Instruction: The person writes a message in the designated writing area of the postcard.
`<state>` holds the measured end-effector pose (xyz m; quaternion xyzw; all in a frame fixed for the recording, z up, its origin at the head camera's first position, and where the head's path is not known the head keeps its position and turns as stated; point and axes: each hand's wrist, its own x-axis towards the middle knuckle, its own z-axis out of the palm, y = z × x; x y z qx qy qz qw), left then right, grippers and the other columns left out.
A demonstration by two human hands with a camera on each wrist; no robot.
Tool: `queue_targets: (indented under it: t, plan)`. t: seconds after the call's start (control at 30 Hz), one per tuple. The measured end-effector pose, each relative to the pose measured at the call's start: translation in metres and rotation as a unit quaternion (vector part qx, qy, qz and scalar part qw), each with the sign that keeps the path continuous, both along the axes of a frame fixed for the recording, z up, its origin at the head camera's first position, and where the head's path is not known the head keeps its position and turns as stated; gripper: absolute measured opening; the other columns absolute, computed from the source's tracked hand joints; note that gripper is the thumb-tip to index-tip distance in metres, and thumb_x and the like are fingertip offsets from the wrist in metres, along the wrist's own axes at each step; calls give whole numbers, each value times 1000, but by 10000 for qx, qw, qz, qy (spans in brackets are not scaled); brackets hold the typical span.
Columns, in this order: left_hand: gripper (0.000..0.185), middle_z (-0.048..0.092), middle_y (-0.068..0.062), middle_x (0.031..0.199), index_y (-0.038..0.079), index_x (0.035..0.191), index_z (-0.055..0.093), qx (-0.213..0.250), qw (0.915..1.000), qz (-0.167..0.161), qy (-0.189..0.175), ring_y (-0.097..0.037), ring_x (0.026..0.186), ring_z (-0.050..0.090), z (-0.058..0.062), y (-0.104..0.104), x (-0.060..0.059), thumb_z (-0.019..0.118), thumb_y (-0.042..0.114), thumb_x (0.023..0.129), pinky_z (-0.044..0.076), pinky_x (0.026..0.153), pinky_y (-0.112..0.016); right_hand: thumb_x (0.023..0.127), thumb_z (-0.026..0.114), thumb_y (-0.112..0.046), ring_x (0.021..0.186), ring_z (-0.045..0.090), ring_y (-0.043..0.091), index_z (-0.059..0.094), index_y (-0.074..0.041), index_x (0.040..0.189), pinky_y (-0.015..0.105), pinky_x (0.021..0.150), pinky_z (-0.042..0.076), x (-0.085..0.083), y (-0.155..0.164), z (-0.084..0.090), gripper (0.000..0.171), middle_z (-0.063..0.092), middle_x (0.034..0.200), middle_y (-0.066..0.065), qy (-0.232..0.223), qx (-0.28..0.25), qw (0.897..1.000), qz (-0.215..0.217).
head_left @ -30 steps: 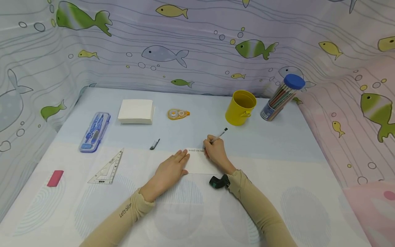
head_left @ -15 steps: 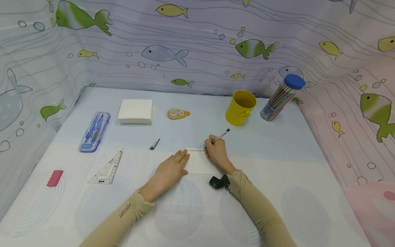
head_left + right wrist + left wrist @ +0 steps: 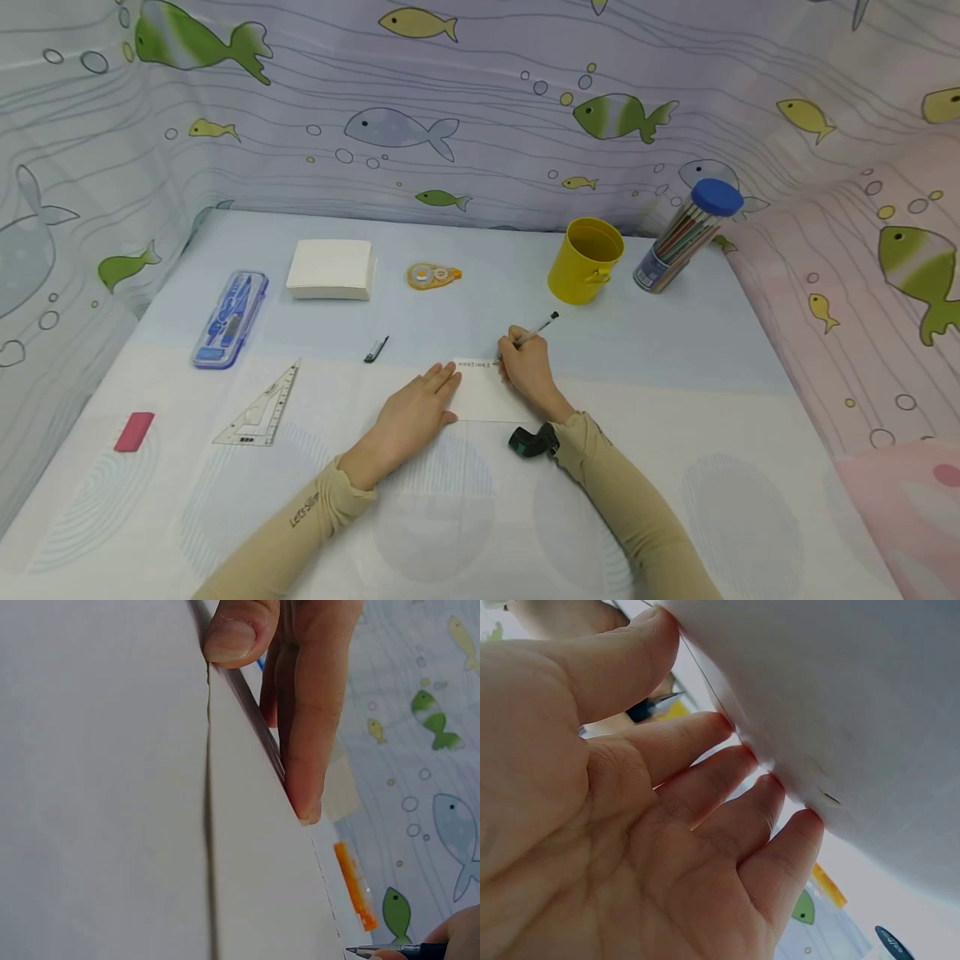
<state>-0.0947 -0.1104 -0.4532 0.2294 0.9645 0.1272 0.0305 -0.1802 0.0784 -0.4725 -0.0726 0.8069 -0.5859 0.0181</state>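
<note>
A small white card [image 3: 483, 398] lies on the table in front of me, with a short line of writing [image 3: 474, 364] along its top edge. My left hand [image 3: 416, 410] lies flat, straight fingers pressing the card's left edge; the left wrist view shows the fingertips [image 3: 769, 769] against the white surface. My right hand [image 3: 525, 367] grips a black pen [image 3: 534, 332], its tip on the card at the right end of the writing. The right wrist view shows the pen tip [image 3: 390, 949] touching the card [image 3: 255, 885], with the left hand's fingers [image 3: 304, 712] beyond.
A yellow cup [image 3: 587, 260] and a blue-lidded tube of pencils [image 3: 686, 237] stand at the back right. A correction tape [image 3: 433, 276], white box [image 3: 331, 269], blue geometry case [image 3: 230, 319], set square [image 3: 262, 408], pink eraser [image 3: 134, 432] and pen cap [image 3: 377, 350] lie to the left.
My right hand and the pen have edged slightly to the right along the written line. The left hand and card have stayed put.
</note>
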Motion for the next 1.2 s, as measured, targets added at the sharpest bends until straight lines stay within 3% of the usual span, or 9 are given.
queue_targets:
  t: [0.1, 0.23, 0.37, 0.63, 1.2]
  plan:
    - [59, 47, -19, 146, -4, 136, 52, 8, 10000, 20, -1, -34, 137, 45, -1, 0, 0, 68, 27, 89, 42, 110, -46, 93, 42, 3, 32, 40, 4, 36, -6, 57, 18, 33, 35, 6, -2, 15, 37, 48, 47, 19, -29, 43, 10000, 79]
    - [59, 47, -18, 147, -4, 136, 52, -7, 10000, 17, 5, -33, 137, 45, -1, 0, 0, 68, 27, 89, 42, 110, -46, 92, 43, 3, 31, 41, 4, 35, -6, 57, 17, 33, 35, 9, -3, 23, 37, 47, 44, 13, -70, 169, 9998, 62]
    - [58, 47, -18, 147, -4, 137, 51, -9, 10000, 29, -49, -34, 137, 44, -1, 0, 0, 67, 27, 89, 42, 110, -47, 92, 43, 2, 32, 41, 4, 36, -5, 57, 17, 34, 35, 9, -4, 23, 36, 45, 43, 2, -89, 158, 9998, 100]
    - [59, 46, -18, 147, -4, 137, 51, 19, 9999, 58, -128, -34, 138, 43, 0, 0, 0, 67, 27, 89, 41, 111, -47, 92, 43, 3, 31, 40, 4, 35, -5, 57, 17, 34, 34, 9, -3, 22, 37, 42, 42, -2, -71, 103, 9998, 127]
    - [58, 47, -18, 147, -4, 136, 52, -5, 10000, 35, -23, -33, 137, 45, 0, 1, 0, 68, 27, 89, 42, 110, -46, 92, 43, 5, 31, 40, 5, 34, -5, 57, 16, 33, 34, 10, -3, 24, 37, 43, 43, 3, -102, 127, 9999, 55]
